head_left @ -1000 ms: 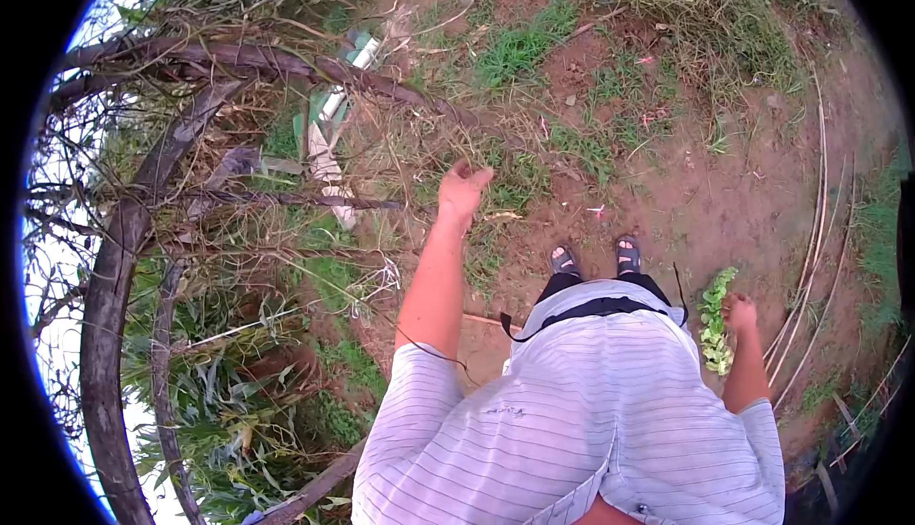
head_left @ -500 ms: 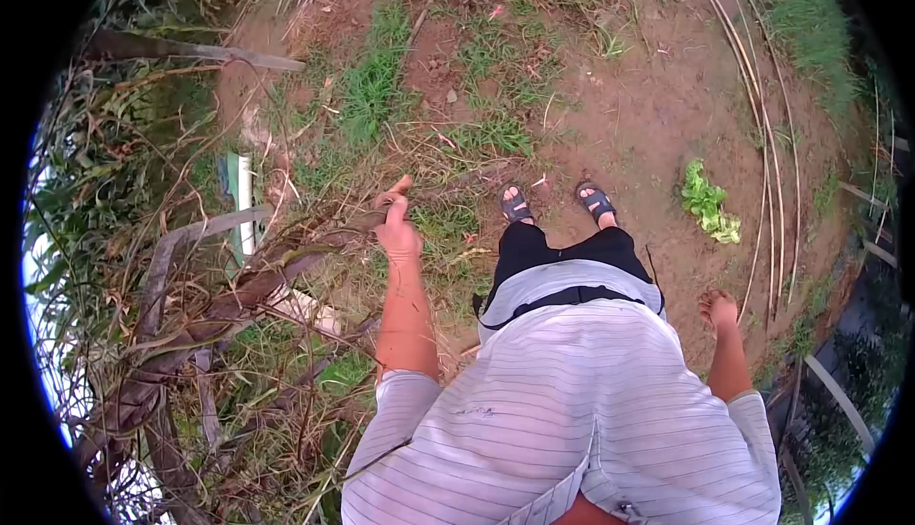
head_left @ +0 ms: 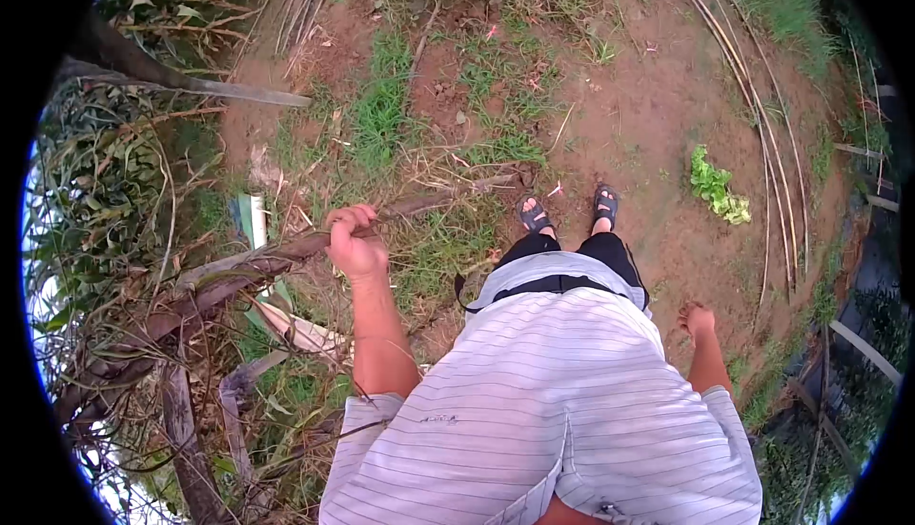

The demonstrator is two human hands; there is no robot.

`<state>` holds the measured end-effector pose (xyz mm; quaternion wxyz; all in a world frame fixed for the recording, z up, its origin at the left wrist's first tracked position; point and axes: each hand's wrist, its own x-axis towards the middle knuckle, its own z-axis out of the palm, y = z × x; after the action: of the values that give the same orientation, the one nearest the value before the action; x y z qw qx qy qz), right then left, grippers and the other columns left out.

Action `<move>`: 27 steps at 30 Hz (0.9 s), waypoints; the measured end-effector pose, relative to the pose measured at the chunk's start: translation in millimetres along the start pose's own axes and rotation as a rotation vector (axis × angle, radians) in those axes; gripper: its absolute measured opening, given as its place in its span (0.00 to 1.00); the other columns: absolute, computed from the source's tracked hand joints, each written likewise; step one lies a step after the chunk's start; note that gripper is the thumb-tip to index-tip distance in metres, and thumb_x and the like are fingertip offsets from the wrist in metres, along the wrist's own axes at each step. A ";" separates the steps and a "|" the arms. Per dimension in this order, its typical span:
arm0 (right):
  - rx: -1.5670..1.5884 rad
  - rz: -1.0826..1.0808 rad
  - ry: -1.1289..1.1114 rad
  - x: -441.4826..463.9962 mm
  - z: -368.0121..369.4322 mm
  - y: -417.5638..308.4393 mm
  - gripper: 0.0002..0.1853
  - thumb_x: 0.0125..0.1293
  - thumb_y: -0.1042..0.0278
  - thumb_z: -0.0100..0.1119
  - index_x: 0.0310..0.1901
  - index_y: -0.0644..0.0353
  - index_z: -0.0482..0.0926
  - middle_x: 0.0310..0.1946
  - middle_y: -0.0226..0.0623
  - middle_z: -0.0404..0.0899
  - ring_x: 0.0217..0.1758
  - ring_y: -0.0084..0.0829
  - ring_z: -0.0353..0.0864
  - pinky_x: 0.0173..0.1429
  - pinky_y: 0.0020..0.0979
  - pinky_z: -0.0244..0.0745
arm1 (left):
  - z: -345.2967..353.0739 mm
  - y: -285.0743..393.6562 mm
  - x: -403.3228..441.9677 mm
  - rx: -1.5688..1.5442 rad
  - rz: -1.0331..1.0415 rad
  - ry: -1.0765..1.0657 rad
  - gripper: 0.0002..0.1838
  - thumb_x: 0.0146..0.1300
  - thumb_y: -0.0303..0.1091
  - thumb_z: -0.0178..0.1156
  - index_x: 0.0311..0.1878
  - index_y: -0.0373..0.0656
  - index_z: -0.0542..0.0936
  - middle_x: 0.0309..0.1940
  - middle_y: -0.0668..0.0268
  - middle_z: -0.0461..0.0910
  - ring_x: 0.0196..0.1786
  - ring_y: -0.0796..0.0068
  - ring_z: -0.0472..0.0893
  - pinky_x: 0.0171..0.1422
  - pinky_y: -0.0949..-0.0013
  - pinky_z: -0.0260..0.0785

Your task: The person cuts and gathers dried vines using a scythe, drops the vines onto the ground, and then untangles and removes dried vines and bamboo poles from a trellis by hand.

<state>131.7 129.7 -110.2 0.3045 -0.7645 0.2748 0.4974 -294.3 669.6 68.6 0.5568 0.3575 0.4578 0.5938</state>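
While gripping the vine-wrapped wooden pole [head_left: 286, 252] with the left hand [head_left: 356, 241], hold on tight. Find the pole on the left side, on a slant from the messy dry vines [head_left: 143, 353] toward the ground near the left sandal [head_left: 535, 215]. See the left fingers bent round the wood, close together and not spread. Cannot tell the thumb's exact place. See the right hand [head_left: 697, 320] hanging low on the other side, well apart from the pole, with fingers loosely bent. Cannot tell how tightly, or whether around anything tiny.

Best, it seems, to squeeze the same with every finger and make the wrist straight. Might roll or slip if held too softly, so mind the bumpy skin of the wood. Stand steady, with both feet away from the low end. Watch for scratchy stems near the left arm [head_left: 381, 334]. Take care not to step on the leafy greens [head_left: 717, 187] lying on the bare dirt [head_left: 648, 144] at the right, near the long thin canes [head_left: 762, 125].
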 end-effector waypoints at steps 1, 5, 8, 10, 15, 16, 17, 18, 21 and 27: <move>0.036 -0.025 -0.017 8.9 17.9 -14.2 0.11 0.71 0.66 0.54 0.52 0.58 0.73 0.28 0.30 0.76 0.23 0.25 0.73 0.23 0.26 0.64 | 3.8 3.6 6.7 -0.065 -0.004 0.039 0.05 0.52 0.27 0.50 0.23 0.43 0.68 0.19 0.62 0.67 0.29 0.63 0.68 0.43 0.58 0.67; -0.194 -0.352 -0.114 35.4 58.4 -71.1 0.08 0.70 0.68 0.53 0.46 0.60 0.76 0.26 0.29 0.76 0.23 0.24 0.73 0.23 0.27 0.64 | -4.3 57.4 11.9 -0.058 0.098 0.178 0.07 0.53 0.30 0.51 0.22 0.44 0.66 0.20 0.63 0.64 0.29 0.65 0.67 0.43 0.58 0.66; -0.438 -0.630 -0.140 -21.1 112.2 -151.9 0.11 0.69 0.65 0.57 0.45 0.63 0.79 0.29 0.30 0.80 0.26 0.23 0.76 0.29 0.26 0.69 | -8.2 90.1 21.0 -0.070 0.145 0.196 0.08 0.56 0.31 0.50 0.22 0.44 0.65 0.19 0.63 0.64 0.28 0.65 0.66 0.42 0.57 0.66; -0.565 -0.779 -0.157 -52.6 135.2 -193.5 0.14 0.68 0.63 0.59 0.47 0.65 0.80 0.32 0.33 0.82 0.31 0.25 0.79 0.38 0.28 0.74 | 17.5 99.8 12.0 -0.074 0.180 0.176 0.08 0.55 0.30 0.49 0.22 0.44 0.65 0.19 0.63 0.64 0.27 0.65 0.66 0.42 0.56 0.66; -0.687 -0.944 -0.281 -70.3 149.7 -235.8 0.17 0.65 0.62 0.61 0.49 0.65 0.81 0.36 0.39 0.85 0.38 0.32 0.83 0.47 0.33 0.77 | 57.4 99.7 -21.5 -0.014 0.194 0.138 0.09 0.53 0.32 0.50 0.20 0.46 0.63 0.17 0.64 0.62 0.25 0.65 0.63 0.40 0.56 0.63; -0.779 -1.015 -0.297 -77.4 148.8 -243.5 0.17 0.64 0.61 0.62 0.49 0.64 0.81 0.37 0.41 0.85 0.40 0.34 0.84 0.48 0.35 0.77 | 59.3 96.4 -29.4 0.000 0.203 0.137 0.09 0.53 0.32 0.50 0.20 0.46 0.63 0.17 0.64 0.62 0.25 0.65 0.63 0.40 0.56 0.63; -0.870 -1.089 -0.316 -82.0 150.2 -247.7 0.17 0.63 0.61 0.62 0.49 0.63 0.81 0.38 0.44 0.85 0.41 0.37 0.85 0.50 0.36 0.77 | 56.8 93.8 -40.4 -0.027 0.166 0.076 0.10 0.53 0.33 0.51 0.20 0.47 0.62 0.17 0.64 0.61 0.25 0.66 0.62 0.40 0.56 0.63; -0.861 -1.097 -0.332 -83.1 154.8 -248.8 0.17 0.63 0.61 0.62 0.49 0.63 0.81 0.38 0.44 0.85 0.41 0.37 0.85 0.50 0.36 0.77 | 58.1 93.9 -51.4 -0.060 0.134 0.013 0.11 0.52 0.34 0.51 0.19 0.47 0.61 0.16 0.65 0.60 0.25 0.66 0.62 0.39 0.57 0.62; -0.938 -1.082 -0.498 -82.4 171.7 -247.6 0.17 0.62 0.61 0.63 0.48 0.64 0.81 0.40 0.45 0.85 0.43 0.40 0.85 0.51 0.38 0.78 | 58.4 89.1 -80.2 -0.002 0.129 0.007 0.12 0.52 0.36 0.51 0.19 0.48 0.60 0.16 0.66 0.58 0.24 0.67 0.60 0.39 0.58 0.60; -1.085 -1.276 -0.658 -99.3 231.5 -239.7 0.22 0.59 0.60 0.66 0.54 0.60 0.77 0.46 0.46 0.83 0.51 0.44 0.83 0.56 0.42 0.76 | 76.5 92.5 -95.2 -0.036 0.127 0.021 0.12 0.53 0.37 0.51 0.19 0.47 0.63 0.16 0.66 0.61 0.24 0.66 0.64 0.38 0.56 0.62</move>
<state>132.5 471.5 -46.1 0.1835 -0.6291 -0.5758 0.4888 -241.8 590.2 188.6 0.5194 0.3696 0.4293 0.6398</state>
